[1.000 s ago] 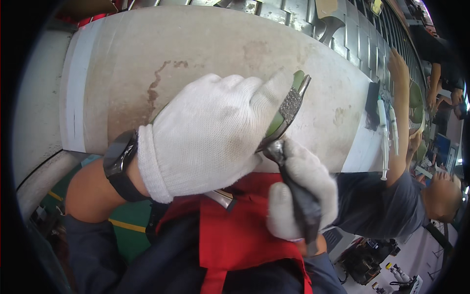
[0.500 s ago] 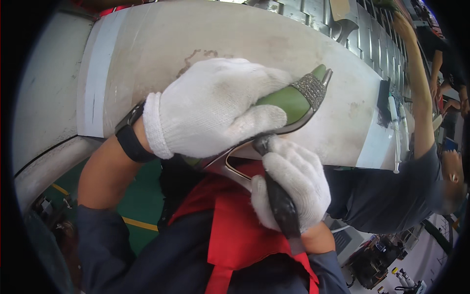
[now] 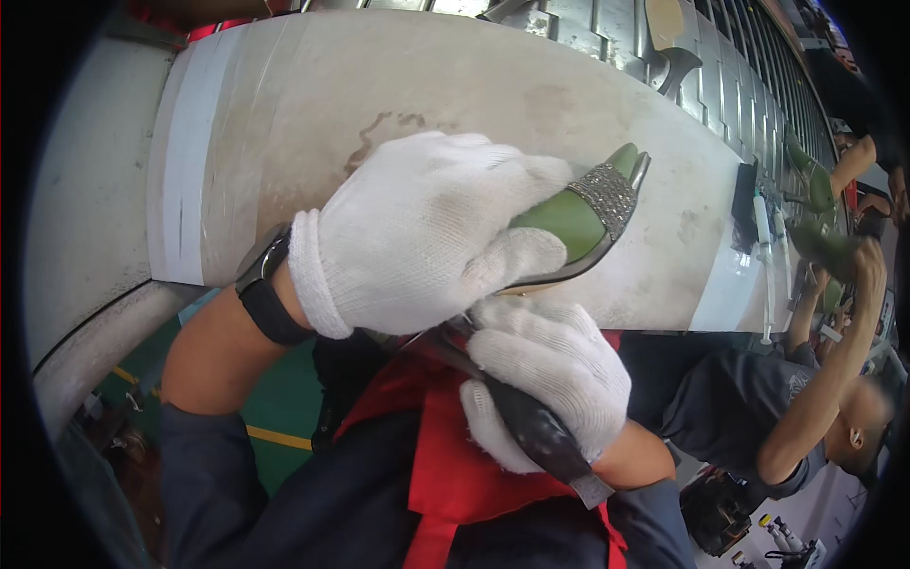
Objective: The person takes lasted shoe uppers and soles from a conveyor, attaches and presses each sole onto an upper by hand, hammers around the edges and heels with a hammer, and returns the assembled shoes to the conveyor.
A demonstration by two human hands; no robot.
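My left hand [image 3: 427, 232], in a white knit glove, is closed over a green high-heeled shoe [image 3: 569, 228] with a glittery band near its toe. The toe points to the upper right, and much of the shoe's middle and heel is hidden by my glove. In my gloved right hand [image 3: 559, 375] is a tool with a dark, thick handle [image 3: 536, 422], its butt end pointing to the lower right. The tool's front end lies against or close to the shoe's underside, just below my left hand; its tip cannot be made out.
A pale, stained worktable [image 3: 379, 57] lies under the shoe. Beyond it runs a metal slat conveyor [image 3: 569, 24] carrying a beige and grey shoe part [image 3: 668, 28]. Syringes [image 3: 766, 261] lie at the table's right edge. A co-worker [image 3: 758, 408] at the right holds a green shoe [image 3: 825, 247].
My right hand and the tool have shifted left and slightly down along the shoe. The shoe and my left hand have moved slightly down and right. The co-worker's arm has come down from the conveyor.
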